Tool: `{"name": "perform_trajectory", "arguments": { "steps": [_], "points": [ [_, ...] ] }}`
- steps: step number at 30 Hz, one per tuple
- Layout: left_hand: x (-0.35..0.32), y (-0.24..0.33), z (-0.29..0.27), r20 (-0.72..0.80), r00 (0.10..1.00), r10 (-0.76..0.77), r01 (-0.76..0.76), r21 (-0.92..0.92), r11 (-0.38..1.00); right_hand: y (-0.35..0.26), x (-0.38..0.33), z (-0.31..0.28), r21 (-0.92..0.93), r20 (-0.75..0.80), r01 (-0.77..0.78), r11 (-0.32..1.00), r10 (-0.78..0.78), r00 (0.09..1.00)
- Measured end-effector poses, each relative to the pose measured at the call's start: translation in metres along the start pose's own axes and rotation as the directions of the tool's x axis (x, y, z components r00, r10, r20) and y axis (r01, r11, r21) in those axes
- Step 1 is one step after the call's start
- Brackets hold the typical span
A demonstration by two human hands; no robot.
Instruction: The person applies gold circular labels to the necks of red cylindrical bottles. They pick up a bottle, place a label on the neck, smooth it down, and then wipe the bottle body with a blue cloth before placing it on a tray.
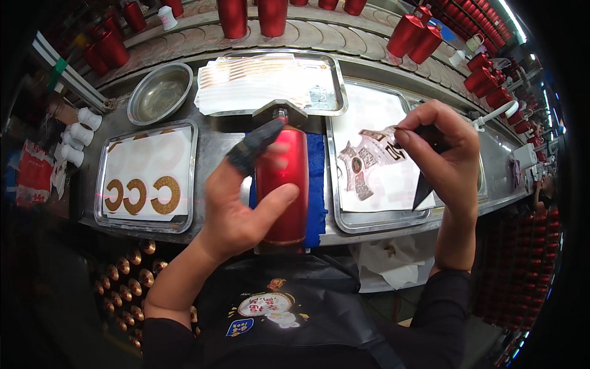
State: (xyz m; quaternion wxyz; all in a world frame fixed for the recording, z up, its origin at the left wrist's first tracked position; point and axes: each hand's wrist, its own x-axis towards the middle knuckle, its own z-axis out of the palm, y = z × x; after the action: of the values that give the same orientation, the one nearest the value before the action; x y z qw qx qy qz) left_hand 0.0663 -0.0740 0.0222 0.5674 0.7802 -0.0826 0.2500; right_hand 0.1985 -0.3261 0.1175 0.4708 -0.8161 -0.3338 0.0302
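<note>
A glossy red bottle [294, 209] lies on a blue pad [316, 184] in front of me, its neck pointing away. My left hand [236, 215] is at the bottle's left side, thumb and fingers spread over it; one finger has a black wrap, and some fingertips are blurred. Between thumb and fingertips, my right hand [445, 157] pinches the upper corner of a printed decal [370, 161], pale with dark and gold patterns, above white backing paper. A black pointed blade-like tool [423, 193] sticks out below the same hand; its grip is hidden.
A metal tray [192, 178] at left holds gold C-shaped decals on paper. Stacked sheets lie on the far tray [338, 92]; beside it sits a metal bowl [161, 92]. The right tray [344, 224] bears white paper. Red bottles [272, 17] stand on a conveyor [332, 37] behind.
</note>
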Motion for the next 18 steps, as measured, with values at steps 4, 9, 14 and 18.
{"name": "perform_trajectory", "arguments": {
  "steps": [4, 9, 14, 18],
  "points": [
    [0.017, 0.012, 0.026, 0.446, 0.879, -0.168, 0.367, -0.408, 0.836, -0.027, -0.022, 0.001, 0.153, -0.011, 0.061, 0.986, -0.06, 0.998],
    [-0.017, 0.032, 0.014, 0.509, 0.791, -0.341, 0.519, -0.263, 0.813, -0.02, -0.022, 0.012, 0.339, 0.123, -0.159, 0.927, 0.124, 0.985],
    [-0.048, 0.02, -0.006, 0.239, 0.822, -0.517, 0.545, -0.068, 0.835, 0.024, 0.014, 0.072, 0.369, 0.337, -0.24, 0.898, 0.112, 0.935],
    [-0.057, 0.002, -0.016, 0.108, 0.773, -0.625, 0.634, -0.1, 0.767, 0.057, 0.035, 0.115, 0.412, 0.389, -0.21, 0.887, 0.037, 0.92]
  ]
}}
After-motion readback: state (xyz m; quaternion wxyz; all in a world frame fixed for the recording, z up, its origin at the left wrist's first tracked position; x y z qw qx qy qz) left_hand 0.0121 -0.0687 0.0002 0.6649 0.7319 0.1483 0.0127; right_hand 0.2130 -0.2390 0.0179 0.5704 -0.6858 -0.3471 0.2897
